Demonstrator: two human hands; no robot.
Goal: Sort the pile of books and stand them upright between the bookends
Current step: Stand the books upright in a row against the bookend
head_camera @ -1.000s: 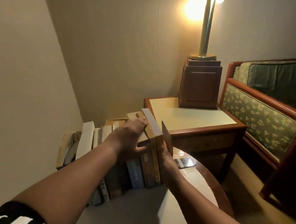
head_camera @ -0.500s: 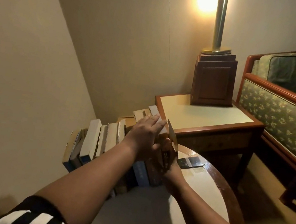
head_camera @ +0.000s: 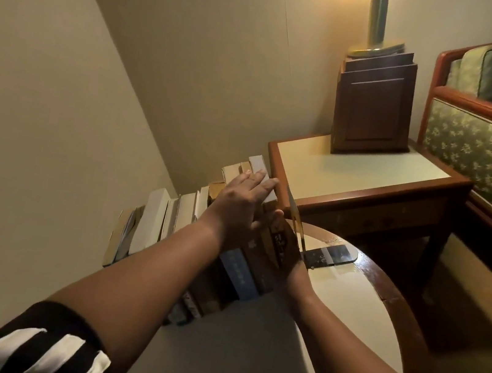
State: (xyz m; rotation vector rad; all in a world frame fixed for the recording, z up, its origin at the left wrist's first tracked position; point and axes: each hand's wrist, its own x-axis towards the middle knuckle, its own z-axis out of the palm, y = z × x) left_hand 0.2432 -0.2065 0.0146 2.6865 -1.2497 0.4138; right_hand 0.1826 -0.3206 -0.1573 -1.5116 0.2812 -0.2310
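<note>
A round table with a cream top and a dark polished wooden rim stands in a corner between two plain beige walls. Behind it is a square side table, also cream-topped and wood-framed, which carries a lamp with a boxy wooden base and a brass stem. To the right is a wood-framed sofa in green floral fabric.

A row of books stands upright on the round table's far left side, running from the wall toward the side table, spines to the viewer. Pale page edges show along the tops; a blue-spined book stands among brown ones near the right end. A clear bookend stands at that end, its flat foot lying on the table top.

The left hand, below a black sleeve with white stripes, lies flat on the tops of the rightmost books, fingers straight and gripping nothing. The right hand presses flat against the last book's outer cover, fingers pointing up, just beside the bookend's upright plate.
</note>
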